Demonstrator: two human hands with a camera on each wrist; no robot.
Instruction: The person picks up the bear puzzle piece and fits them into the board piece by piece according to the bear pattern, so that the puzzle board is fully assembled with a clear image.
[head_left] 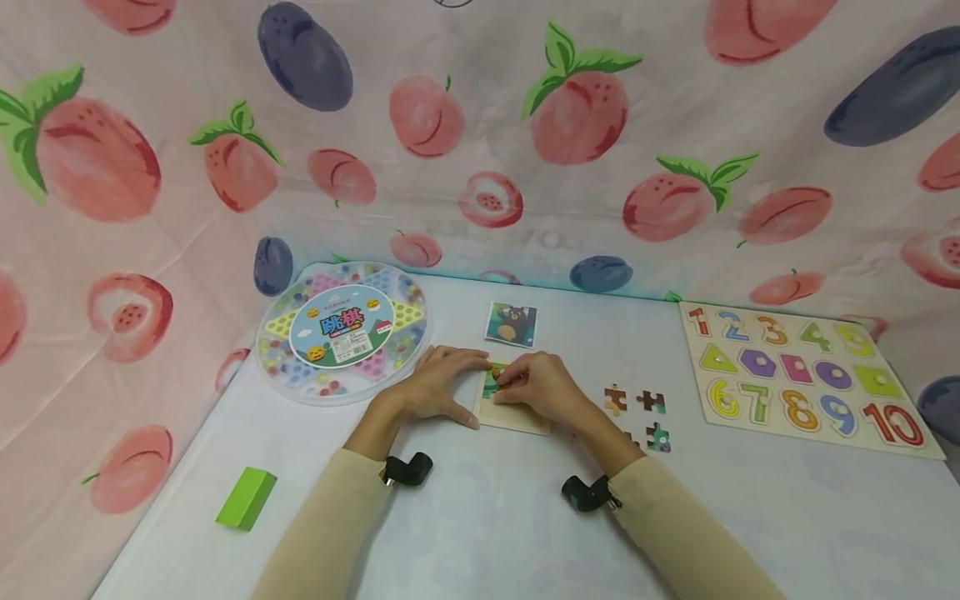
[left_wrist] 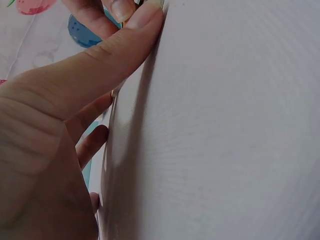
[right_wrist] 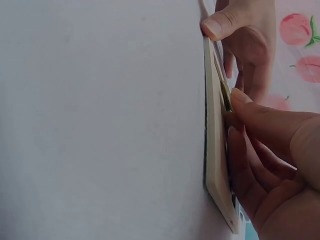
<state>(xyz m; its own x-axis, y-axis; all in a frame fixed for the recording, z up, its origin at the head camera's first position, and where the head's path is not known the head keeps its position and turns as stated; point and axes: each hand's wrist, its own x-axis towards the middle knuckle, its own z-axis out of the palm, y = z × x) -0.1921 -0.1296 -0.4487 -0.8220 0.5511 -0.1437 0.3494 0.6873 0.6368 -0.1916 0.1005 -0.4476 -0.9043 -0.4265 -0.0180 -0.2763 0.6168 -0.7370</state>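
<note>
A small wooden puzzle tray lies on the table, with green jigsaw pieces in its upper left part. My left hand steadies its left side, thumb at the near corner and extended fingers near the far corner. Over the tray, my right hand pinches a jigsaw piece between thumb and fingers; in the right wrist view the puzzle piece is tilted against the tray's face. Most of that piece is hidden by the fingers. Several loose jigsaw pieces lie right of the right hand, one partly covered by the wrist.
Behind the tray lies a bear picture card. A round Chinese checkers box stands at the back left, a green block at the front left. A number-and-shape board lies to the right. Fruit-patterned cloth hangs behind.
</note>
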